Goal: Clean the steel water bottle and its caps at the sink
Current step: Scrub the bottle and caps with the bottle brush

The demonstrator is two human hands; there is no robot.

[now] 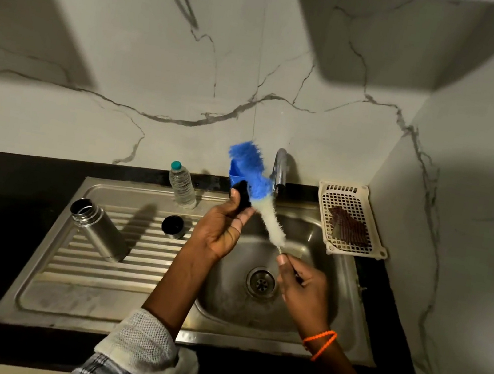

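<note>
- The left hand [222, 227] pinches a small black cap [241, 196] at its fingertips above the sink [292, 320]; the cap is partly hidden by the fingers.
- The right hand [304, 288] grips the thin handle of a bottle brush [261, 189] (blue bristles above, white below), whose bristles touch the cap.
- The steel bottle [98, 229] stands open-mouthed on the ribbed drainboard, with a second cap [173, 226] apart to its right.
- A plastic bottle [182, 185] stands at the sink's back edge; the tap [279, 172] is partly behind the brush.

No text, label, brand, number or sign can be read anywhere; the clear plastic bottle [182, 185] with the teal cap shows no legible print.
</note>
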